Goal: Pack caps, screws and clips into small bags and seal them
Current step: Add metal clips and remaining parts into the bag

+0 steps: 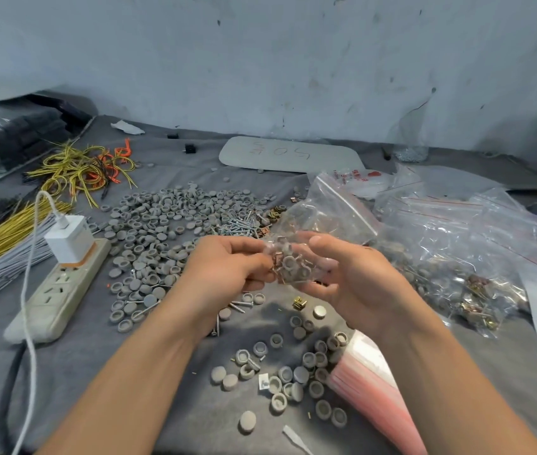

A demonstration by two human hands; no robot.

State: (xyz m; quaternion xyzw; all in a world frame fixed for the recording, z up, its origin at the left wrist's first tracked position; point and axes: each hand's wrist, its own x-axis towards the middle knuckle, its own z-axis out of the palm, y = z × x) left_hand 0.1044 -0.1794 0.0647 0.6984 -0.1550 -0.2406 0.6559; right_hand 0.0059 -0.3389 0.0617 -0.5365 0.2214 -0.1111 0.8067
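A small clear bag (293, 266) with grey caps, screws and copper clips inside hangs above the table's middle. My left hand (227, 267) pinches its left side and my right hand (349, 277) grips its right side. Loose grey caps (158, 224) lie in a wide heap behind my hands, and more caps (293, 372) are scattered in front. A pile of screws (240, 224) and some clips (273, 213) lie just beyond the bag. A stack of empty pink-edged bags (372, 389) lies under my right forearm.
Filled clear bags (450, 251) pile up at the right. A power strip (60, 290) with a white charger (68, 239) sits at the left, beside bundles of yellow and grey wires (4, 244). A grey plate (290, 154) lies by the wall.
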